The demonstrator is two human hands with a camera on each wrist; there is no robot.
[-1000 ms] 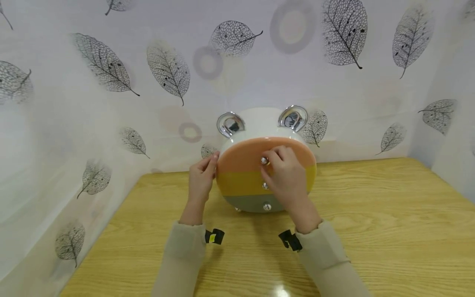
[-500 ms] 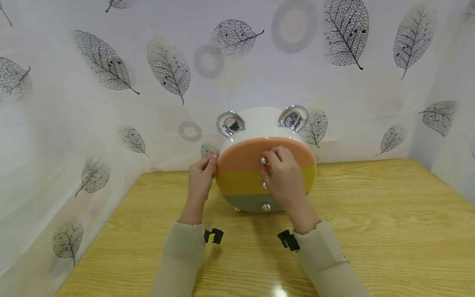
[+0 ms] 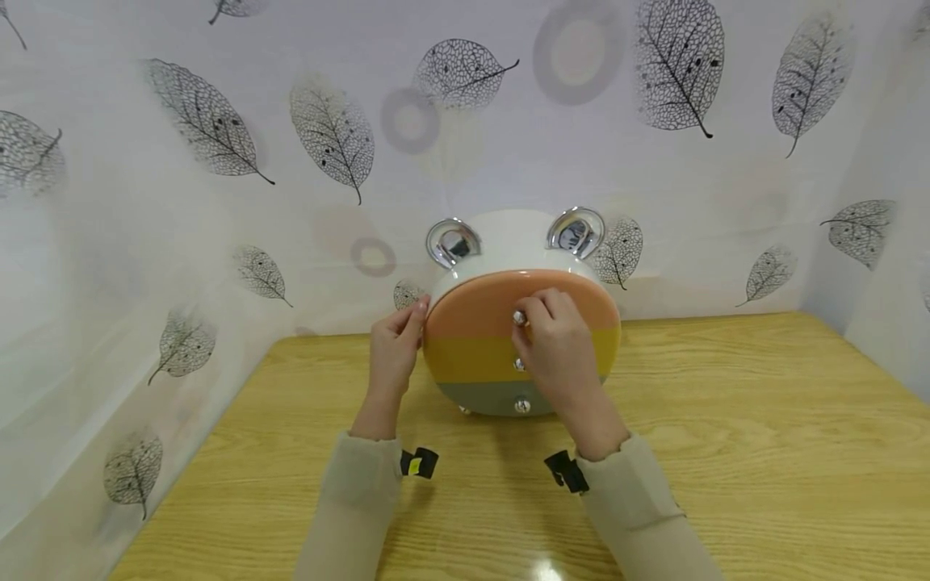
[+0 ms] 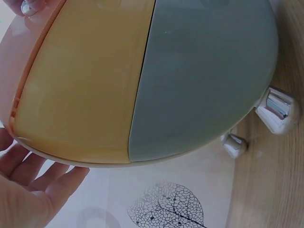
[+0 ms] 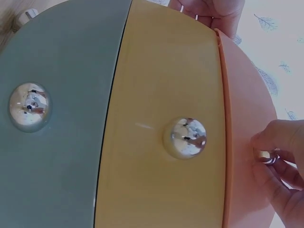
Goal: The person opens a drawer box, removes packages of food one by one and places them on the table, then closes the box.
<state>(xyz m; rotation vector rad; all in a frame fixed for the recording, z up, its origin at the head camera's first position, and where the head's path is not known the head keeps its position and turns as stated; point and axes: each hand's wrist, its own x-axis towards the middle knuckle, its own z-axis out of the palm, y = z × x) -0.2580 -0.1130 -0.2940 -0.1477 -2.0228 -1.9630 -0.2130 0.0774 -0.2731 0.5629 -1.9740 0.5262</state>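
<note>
The right hand [image 3: 559,347] pinches the silver knob [image 3: 519,318] of the orange top drawer [image 3: 472,307] on a small chest [image 3: 512,230], which stands on the wooden table [image 3: 741,420]. The left hand [image 3: 392,355] rests fairly straight fingers against its side.

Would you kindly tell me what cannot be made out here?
Head view: the back of the box, hidden by the box itself.
Head view: part of the middle knob, covered by the right hand.
Left wrist view: the rest of the left hand, cut off by the picture's edge.
Right wrist view: much of the top knob, covered by the right hand.
</note>
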